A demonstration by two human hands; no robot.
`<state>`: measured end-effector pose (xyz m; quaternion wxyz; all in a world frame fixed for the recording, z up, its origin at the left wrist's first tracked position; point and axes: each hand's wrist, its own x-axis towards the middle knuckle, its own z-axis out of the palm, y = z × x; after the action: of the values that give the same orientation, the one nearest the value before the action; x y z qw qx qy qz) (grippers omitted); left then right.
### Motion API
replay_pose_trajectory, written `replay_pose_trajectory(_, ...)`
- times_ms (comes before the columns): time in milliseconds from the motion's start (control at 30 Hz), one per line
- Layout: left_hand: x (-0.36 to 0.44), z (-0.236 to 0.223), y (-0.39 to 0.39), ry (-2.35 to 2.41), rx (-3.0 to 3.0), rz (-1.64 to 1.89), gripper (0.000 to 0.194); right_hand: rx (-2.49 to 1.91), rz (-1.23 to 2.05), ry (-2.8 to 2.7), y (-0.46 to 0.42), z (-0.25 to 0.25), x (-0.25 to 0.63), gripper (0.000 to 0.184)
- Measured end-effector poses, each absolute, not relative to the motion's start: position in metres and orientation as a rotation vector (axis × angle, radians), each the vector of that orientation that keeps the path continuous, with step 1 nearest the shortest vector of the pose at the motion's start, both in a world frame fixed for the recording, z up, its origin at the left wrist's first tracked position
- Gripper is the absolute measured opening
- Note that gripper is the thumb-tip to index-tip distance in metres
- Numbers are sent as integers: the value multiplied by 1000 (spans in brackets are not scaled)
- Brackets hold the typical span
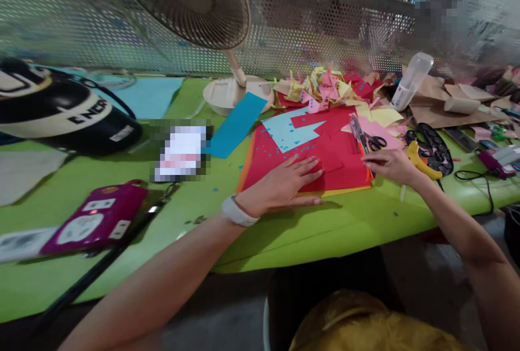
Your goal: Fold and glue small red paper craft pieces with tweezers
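Note:
My left hand lies flat, fingers stretched out, on a stack of red paper sheets on the green table. A white band is on that wrist. My right hand rests at the stack's right edge with fingers curled and pinched at the paper's edge; what they grip is unclear. Scissors lie just beyond the right hand. A light blue cut-out lies on the red paper, with small blue scraps scattered around it.
A standing fan is at the back centre, with a blue paper strip beside it. Folded coloured paper pieces are piled behind. A white bottle, yellow glue gun, helmet and magenta case surround the work area.

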<state>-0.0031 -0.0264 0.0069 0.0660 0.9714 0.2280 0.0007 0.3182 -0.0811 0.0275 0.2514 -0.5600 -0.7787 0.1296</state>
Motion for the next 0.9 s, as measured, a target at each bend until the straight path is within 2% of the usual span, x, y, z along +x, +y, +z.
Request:
replay_pose_trajectory(167, -2, 5, -22, 812, 2886, 68, 80, -1507, 280, -2502, -84, 32, 321, 32)
replay_pose_trajectory(333, 3, -11, -24, 970, 2843, 34, 84, -1750, 185, -2627, -84, 42, 318, 56)
replay_pose_trajectory(433, 2, -14, -23, 946, 2824, -21, 85, -1964, 172, -2570, -77, 45, 314, 61)
replay_pose_trajectory(500, 1, -14, -21, 929, 2819, -22, 84, -2030, 209, -2559, -72, 45, 312, 56)
replay_pose_trajectory(667, -1, -12, -15, 877, 2797, -37, 73, -2000, 173, -2478, -66, 43, 313, 26)
replay_pose_trajectory(900, -5, -7, -13, 785, 2780, 32, 66, -1965, 130, -2274, -70, 37, 321, 27)
